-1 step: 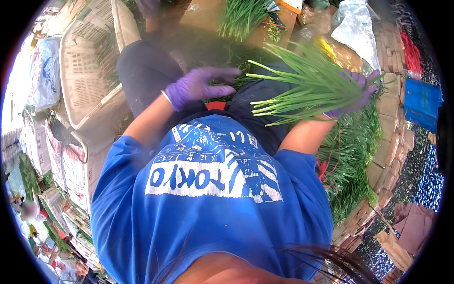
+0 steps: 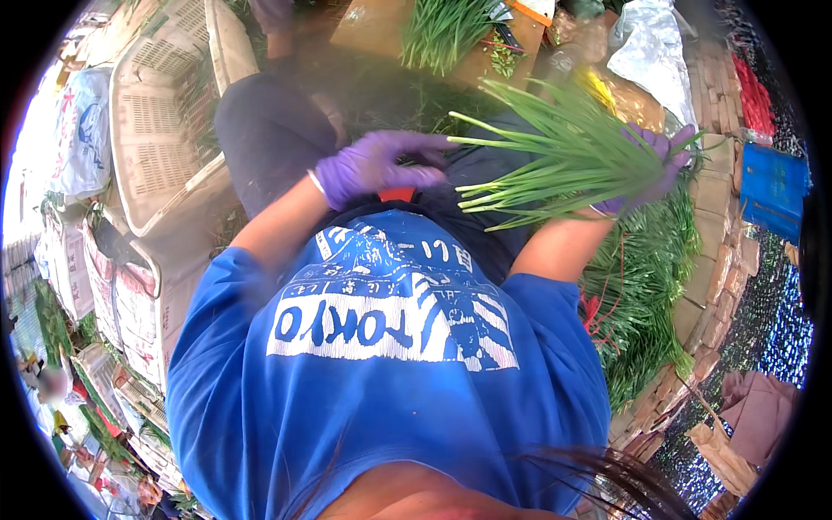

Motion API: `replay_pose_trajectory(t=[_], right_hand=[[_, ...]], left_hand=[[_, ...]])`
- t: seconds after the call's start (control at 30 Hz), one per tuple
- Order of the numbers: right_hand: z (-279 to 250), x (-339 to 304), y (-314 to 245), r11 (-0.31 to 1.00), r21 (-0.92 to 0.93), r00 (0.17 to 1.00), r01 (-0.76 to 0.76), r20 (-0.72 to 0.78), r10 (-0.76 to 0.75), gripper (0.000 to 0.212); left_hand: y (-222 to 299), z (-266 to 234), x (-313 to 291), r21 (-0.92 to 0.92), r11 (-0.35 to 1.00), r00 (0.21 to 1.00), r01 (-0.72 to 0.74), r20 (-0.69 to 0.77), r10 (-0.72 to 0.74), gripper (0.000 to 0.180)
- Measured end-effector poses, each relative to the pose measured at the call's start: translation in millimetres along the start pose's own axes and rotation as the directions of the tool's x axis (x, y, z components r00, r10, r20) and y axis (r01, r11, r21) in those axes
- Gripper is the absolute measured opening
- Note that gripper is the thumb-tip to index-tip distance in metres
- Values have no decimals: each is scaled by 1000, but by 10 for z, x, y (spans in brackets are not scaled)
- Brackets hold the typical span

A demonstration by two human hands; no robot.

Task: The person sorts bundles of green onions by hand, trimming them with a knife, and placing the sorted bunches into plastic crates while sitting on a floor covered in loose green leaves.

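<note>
Fingers of the right hand (image 2: 646,169) lie mostly hidden behind the chive bunch (image 2: 572,156).

An outdoor market-like work spot seen from above in bright daylight. On the left stands a pale plastic crate (image 2: 165,130) with slotted walls, tilted, and below it stacked white sacks (image 2: 121,295) with printed markings. At the top lies a brown cardboard sheet (image 2: 373,26) with a heap of green stalks (image 2: 442,30) on it. To the upper right sits a crumpled clear plastic bag (image 2: 650,52). On the right runs a low edge of tan bricks (image 2: 719,260), with a blue box (image 2: 771,186) beyond it. A pile of loose greens (image 2: 641,303) lies against the bricks. Brown paper bags (image 2: 754,407) sit at the lower right.
</note>
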State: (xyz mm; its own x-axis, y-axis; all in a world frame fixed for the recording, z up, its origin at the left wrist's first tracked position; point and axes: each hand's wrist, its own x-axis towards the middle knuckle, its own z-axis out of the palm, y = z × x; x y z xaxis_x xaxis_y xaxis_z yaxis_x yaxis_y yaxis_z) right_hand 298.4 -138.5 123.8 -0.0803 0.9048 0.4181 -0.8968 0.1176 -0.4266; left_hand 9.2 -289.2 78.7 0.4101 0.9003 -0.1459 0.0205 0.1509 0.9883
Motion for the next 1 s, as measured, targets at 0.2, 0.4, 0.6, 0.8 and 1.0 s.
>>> replay_pose_trajectory(t=[0.2, 0.4, 0.6, 0.8, 1.0], right_hand=[[21, 25, 173, 999, -39, 999, 19, 40, -17, 40], [200, -42, 235, 997, -76, 998, 1, -63, -5, 42], [175, -103, 337, 979, -206, 970, -2, -237, -48, 45], [193, -83, 279, 967, -254, 969, 9, -238, -72, 45], [309, -68, 131, 939, -341, 944, 45, -292, -151, 44]], left_hand=[[224, 391, 256, 418, 899, 991, -129, 12, 136, 31], [85, 406, 238, -337, 942, 982, 0, -178, -63, 14], [-102, 328, 308, -327, 920, 936, 217, -200, -291, 10], [-202, 226, 235, -230, 914, 895, 335, -227, -385, 19], [-217, -129, -106, -374, 897, 872, 238, -325, -367, 3]])
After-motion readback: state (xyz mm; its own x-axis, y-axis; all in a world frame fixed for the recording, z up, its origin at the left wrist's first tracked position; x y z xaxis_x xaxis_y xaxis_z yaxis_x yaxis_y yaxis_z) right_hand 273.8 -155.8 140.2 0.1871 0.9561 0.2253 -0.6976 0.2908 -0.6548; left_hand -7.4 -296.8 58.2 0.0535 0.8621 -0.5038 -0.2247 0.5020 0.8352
